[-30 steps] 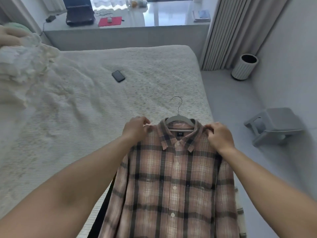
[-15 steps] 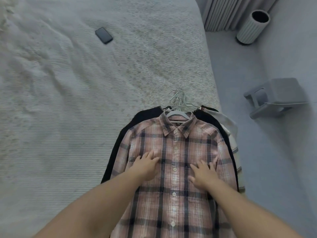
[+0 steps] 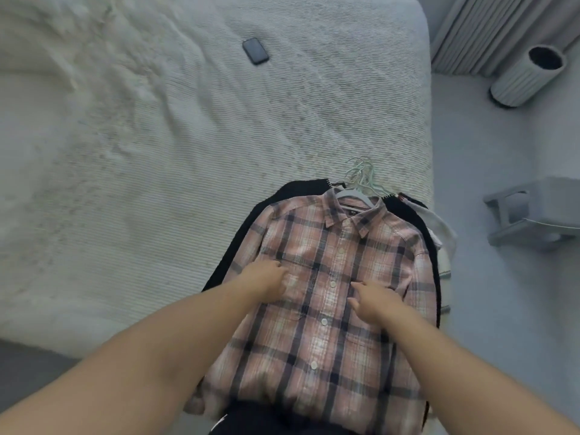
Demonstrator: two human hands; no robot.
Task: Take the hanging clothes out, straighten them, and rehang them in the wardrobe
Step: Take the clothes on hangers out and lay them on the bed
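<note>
A pink and dark plaid shirt [image 3: 329, 246] on a white hanger [image 3: 354, 193] lies face up near the bed's right edge. It sits on top of a black garment [image 3: 238, 243] and a white garment [image 3: 441, 233], and their hanger hooks [image 3: 361, 171] bunch together above the collar. My left hand [image 3: 266, 279] rests on the shirt's left chest. On the right chest by the button line lies my right hand [image 3: 373, 299], fingers spread. Both hands are slightly blurred and hold nothing.
The bed [image 3: 157, 152] has a white textured cover, with a dark phone [image 3: 255, 50] lying on it at the far side. On the grey floor to the right stand a ribbed white bin [image 3: 527, 76] and a grey step stool [image 3: 533, 215]. Curtains [image 3: 489, 29] hang at the top right.
My hands let go of the shirt's shoulders and slid down onto its chest. The shirt now lies flat on the pile. The view has tipped downward and the hands have drawn slightly toward me.
</note>
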